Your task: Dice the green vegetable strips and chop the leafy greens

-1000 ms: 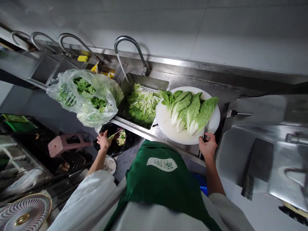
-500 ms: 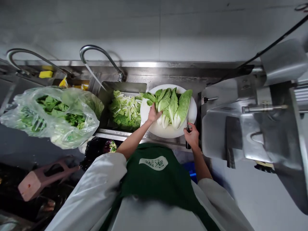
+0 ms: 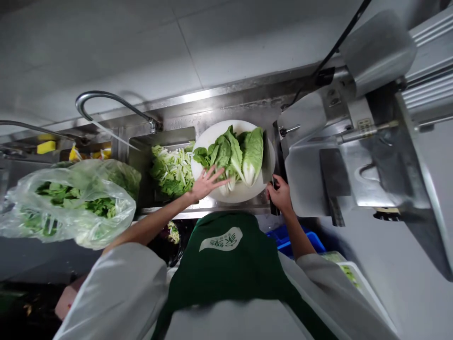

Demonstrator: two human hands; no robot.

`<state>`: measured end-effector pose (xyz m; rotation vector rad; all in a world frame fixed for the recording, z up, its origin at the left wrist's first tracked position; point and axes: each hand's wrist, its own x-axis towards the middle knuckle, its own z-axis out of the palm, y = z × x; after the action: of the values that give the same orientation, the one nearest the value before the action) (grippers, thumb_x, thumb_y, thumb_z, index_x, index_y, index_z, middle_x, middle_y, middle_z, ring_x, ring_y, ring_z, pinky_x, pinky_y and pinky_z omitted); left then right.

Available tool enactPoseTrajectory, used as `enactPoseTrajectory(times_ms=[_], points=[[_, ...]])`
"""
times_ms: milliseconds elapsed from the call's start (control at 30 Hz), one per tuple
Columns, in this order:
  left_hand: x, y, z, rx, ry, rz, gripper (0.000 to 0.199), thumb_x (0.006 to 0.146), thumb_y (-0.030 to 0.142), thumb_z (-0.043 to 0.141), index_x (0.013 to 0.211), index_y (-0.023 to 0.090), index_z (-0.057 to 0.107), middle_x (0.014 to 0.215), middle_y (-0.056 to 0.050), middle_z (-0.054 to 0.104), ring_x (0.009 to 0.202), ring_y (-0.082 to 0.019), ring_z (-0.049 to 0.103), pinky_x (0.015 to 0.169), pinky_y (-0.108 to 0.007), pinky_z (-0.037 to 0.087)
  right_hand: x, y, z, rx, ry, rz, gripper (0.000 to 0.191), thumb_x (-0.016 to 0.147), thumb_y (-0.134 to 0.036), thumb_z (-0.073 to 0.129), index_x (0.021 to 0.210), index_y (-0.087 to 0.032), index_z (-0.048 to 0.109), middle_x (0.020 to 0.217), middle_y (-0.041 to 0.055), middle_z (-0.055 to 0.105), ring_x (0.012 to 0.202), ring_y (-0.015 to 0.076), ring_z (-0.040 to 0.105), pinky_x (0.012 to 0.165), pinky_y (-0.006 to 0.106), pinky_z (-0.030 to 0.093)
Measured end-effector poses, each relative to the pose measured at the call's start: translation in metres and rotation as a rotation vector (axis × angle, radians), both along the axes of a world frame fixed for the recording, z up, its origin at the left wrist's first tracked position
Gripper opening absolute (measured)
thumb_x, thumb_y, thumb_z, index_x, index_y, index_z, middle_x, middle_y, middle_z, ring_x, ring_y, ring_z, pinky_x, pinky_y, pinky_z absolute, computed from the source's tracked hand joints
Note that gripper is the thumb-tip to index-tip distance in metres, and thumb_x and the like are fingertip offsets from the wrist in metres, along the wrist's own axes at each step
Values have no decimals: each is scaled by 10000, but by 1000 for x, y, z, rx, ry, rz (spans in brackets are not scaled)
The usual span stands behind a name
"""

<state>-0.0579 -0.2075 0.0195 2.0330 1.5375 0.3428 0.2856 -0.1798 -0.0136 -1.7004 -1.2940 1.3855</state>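
Observation:
Several heads of romaine lettuce [image 3: 253, 156] lie side by side on a round white cutting board [image 3: 212, 132], leaves away from me and pale stems towards me. My left hand [image 3: 208, 183] is over the stems at the board's left front, its fingers spread; whether it touches them I cannot tell. My right hand [image 3: 281, 192] grips the dark handle of a kitchen knife [image 3: 268, 158] at the board's right edge. The broad blade stands just right of the lettuce. Left of the board, cut greens [image 3: 173, 170] fill part of the sink [image 3: 141, 189].
A clear plastic bag of leafy greens [image 3: 71, 200] sits at the left. A curved faucet [image 3: 113, 97] reaches over the sink. Right of the board stands a metal slicing machine [image 3: 307, 179], with another cleaver [image 3: 334, 174] lying on it. A blue crate [image 3: 311, 241] is below.
My left hand has let go of the lettuce, moved left and spread its fingers. The knife blade now shows beside the lettuce. The whole view has tilted and shifted.

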Motion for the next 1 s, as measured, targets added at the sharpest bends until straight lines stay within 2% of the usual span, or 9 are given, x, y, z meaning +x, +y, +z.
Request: enactPoseTrajectory(times_ms=[100, 233, 367, 467, 667, 733, 800, 900, 1000], points=[[31, 43, 0, -54, -9, -488, 839, 734, -94, 469, 1417, 382, 573, 1610, -19, 388, 1571, -334, 162, 1196, -724, 129, 1, -2, 4, -17, 57, -25, 592, 792, -422, 597, 1317, -149, 577, 626, -32, 615, 439, 149, 531, 447, 287, 468], [66, 94, -13, -228, -68, -708, 821, 667, -24, 655, 1388, 366, 593, 1585, -30, 423, 1550, -355, 223, 1182, -662, 257, 5, -12, 8, -28, 83, -59, 545, 827, -428, 592, 1303, -161, 581, 642, -36, 621, 450, 135, 534, 446, 268, 466], [78, 129, -26, -326, -95, -742, 781, 576, 118, 858, 1303, 329, 664, 1512, -60, 513, 1511, -419, 282, 1159, -652, 288, 10, -25, 5, -53, 97, -141, 568, 832, -417, 599, 1337, -159, 560, 645, -47, 615, 440, 128, 526, 437, 264, 466], [71, 148, -25, -265, -3, -706, 857, 591, 296, 910, 1395, 323, 613, 1576, -73, 439, 1525, -467, 200, 1158, -694, 238, 10, -32, 3, -65, 94, -166, 573, 832, -413, 600, 1345, -162, 562, 656, -37, 625, 455, 137, 543, 452, 273, 479], [59, 157, -4, -218, 502, -293, 1266, 645, 586, 851, 1649, 371, 109, 1726, -67, -30, 1514, -556, 62, 1150, -744, 187, 4, -36, 5, -35, 59, -139, 523, 849, -399, 577, 1325, -182, 585, 631, -41, 630, 460, 144, 565, 492, 278, 498], [61, 149, 3, -187, 560, -231, 1203, 705, 640, 793, 1647, 383, 91, 1723, -62, -80, 1503, -572, 87, 1135, -743, 224, 4, -35, 7, -38, 51, -138, 515, 853, -397, 573, 1323, -187, 587, 620, -41, 632, 456, 146, 567, 490, 277, 498], [63, 138, 9, -124, 578, -259, 1005, 798, 615, 725, 1632, 388, 212, 1727, -48, -48, 1508, -561, 86, 1134, -740, 227, 5, -35, 7, -43, 39, -130, 503, 851, -385, 573, 1315, -192, 591, 611, -38, 633, 455, 152, 572, 488, 280, 499], [63, 126, 13, -25, 591, -380, 650, 901, 424, 660, 1522, 360, 480, 1715, -38, 146, 1540, -473, 90, 1175, -713, 172, 6, -33, 7, -28, 9, -100, 476, 844, -355, 569, 1294, -204, 598, 598, -41, 630, 453, 156, 577, 510, 290, 513], [60, 125, 16, 1, 558, -514, 503, 904, 277, 646, 1403, 312, 598, 1645, -61, 349, 1537, -381, 187, 1203, -683, 126, 7, -33, 7, -18, -7, -88, 474, 843, -354, 567, 1293, -206, 595, 602, -45, 632, 444, 159, 578, 523, 302, 523]])
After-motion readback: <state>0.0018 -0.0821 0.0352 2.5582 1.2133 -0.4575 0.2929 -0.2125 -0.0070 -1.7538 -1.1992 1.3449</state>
